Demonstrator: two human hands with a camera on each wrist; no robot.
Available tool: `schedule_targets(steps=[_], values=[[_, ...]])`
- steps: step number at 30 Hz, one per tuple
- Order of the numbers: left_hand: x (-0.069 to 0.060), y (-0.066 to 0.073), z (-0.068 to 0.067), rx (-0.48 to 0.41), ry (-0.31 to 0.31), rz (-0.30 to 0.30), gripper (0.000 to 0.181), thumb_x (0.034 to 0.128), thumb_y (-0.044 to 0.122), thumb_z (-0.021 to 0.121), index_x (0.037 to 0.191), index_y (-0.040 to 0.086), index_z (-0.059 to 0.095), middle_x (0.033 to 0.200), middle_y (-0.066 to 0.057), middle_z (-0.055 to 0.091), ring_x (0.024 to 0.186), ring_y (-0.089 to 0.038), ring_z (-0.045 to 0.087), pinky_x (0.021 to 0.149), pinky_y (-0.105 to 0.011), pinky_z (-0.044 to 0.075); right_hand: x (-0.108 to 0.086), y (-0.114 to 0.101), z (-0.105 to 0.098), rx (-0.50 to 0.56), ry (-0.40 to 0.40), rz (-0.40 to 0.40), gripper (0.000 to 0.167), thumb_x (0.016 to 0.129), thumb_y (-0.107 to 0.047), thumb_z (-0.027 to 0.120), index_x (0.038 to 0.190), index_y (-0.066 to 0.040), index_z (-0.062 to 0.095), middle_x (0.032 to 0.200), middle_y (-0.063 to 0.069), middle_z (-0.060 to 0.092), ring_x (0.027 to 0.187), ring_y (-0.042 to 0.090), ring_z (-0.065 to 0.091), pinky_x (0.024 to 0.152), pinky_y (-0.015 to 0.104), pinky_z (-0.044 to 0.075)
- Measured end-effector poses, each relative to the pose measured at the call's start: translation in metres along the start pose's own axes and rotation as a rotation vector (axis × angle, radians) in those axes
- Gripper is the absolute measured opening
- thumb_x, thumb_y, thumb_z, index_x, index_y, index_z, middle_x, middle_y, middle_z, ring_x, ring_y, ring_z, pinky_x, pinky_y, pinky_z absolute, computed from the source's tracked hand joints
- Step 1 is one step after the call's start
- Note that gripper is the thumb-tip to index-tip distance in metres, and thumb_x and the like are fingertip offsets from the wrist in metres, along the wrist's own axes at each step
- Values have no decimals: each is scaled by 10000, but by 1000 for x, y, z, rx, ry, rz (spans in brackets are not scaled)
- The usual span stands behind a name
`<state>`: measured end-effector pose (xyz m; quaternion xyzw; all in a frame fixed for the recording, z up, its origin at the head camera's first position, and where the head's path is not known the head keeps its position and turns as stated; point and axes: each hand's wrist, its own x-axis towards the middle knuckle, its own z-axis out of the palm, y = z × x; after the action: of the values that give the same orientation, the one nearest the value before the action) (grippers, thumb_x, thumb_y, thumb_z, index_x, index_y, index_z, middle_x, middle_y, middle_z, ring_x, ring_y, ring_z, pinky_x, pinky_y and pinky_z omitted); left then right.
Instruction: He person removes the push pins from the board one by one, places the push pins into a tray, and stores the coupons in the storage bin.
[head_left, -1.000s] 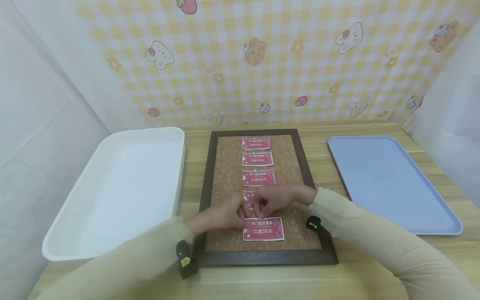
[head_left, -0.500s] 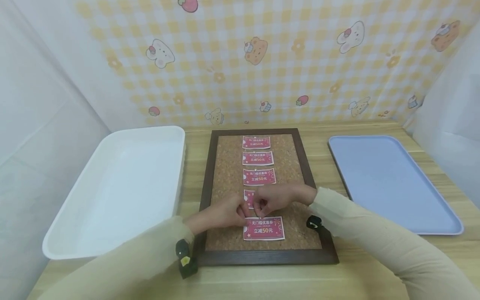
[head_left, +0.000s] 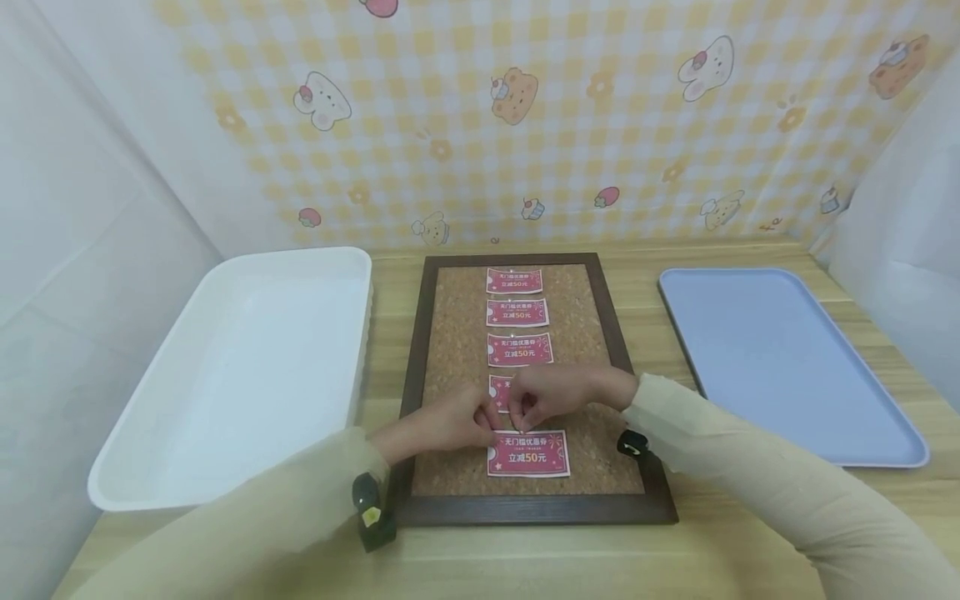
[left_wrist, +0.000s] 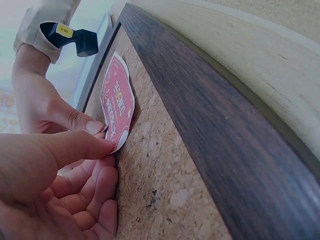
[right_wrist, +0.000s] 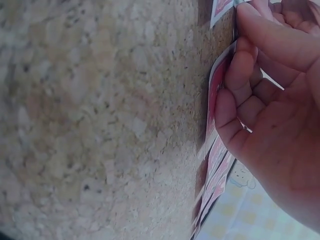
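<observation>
On a framed cork board (head_left: 600, 454), a pink coupon (head_left: 528, 458) lies lowest in a column of several like it. My left hand (head_left: 450, 421) pinches this coupon's upper left corner; in the left wrist view the thumb (left_wrist: 90, 145) presses its face with fingers behind it. My right hand (head_left: 551, 390) bends over the coupon's top edge, thumb and index finger pinching a small pushpin, mostly hidden by the fingertips. The coupon (left_wrist: 119, 95) bows slightly off the cork. Behind my right hand, another coupon (head_left: 498, 394) is partly covered.
A white tray (head_left: 360, 350) stands left of the board and a flat blue tray (head_left: 787, 367) lies on the right. Further coupons (head_left: 519, 350) hang above, small shiny pins at their tops. A yellow checked cloth (head_left: 465, 167) backs the wooden table (head_left: 525, 567).
The head view has tilted slightly, so everything sits a little higher. Both hands keep nearly the same place and grip at the lowest coupon's top edge.
</observation>
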<state>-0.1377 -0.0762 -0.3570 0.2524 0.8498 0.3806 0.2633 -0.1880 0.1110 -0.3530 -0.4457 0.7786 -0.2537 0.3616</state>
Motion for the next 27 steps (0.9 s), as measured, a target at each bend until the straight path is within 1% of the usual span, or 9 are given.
schedule_targets(steps=[5,9,16,21,27], values=[[0,0,1,-1,8,-13,47,756,-20,676,785,14,661,638,3,596,543,-90,508,486,-208,402,1,-1,0,-18,-12,27,103,851,-32,617,777,-102,629,698,-53,575,623,49,496,603,199,415],[-1,0,1,2,24,-14,36,763,-4,682,787,14,663,645,9,597,554,-91,513,496,-208,412,1,0,0,-6,-27,19,93,851,-20,606,785,-84,622,695,-52,561,617,51,486,592,196,404],[-2,-1,2,-3,33,6,42,793,27,667,800,-14,659,669,13,600,588,-95,526,525,-219,434,1,1,-1,26,-42,6,74,849,-18,604,797,-68,623,712,-39,563,630,57,492,604,194,401],[-4,-3,0,-26,48,-9,34,814,34,653,829,4,659,695,13,603,616,-113,538,549,-232,448,0,0,-1,37,-38,2,69,840,-15,607,800,-68,624,719,-35,569,638,62,502,609,197,404],[-7,-3,-3,-39,64,-24,34,820,46,652,846,24,654,700,16,601,623,-117,537,553,-242,447,0,-1,-1,30,-36,26,84,837,-10,601,793,-77,625,710,-45,568,636,63,504,612,200,402]])
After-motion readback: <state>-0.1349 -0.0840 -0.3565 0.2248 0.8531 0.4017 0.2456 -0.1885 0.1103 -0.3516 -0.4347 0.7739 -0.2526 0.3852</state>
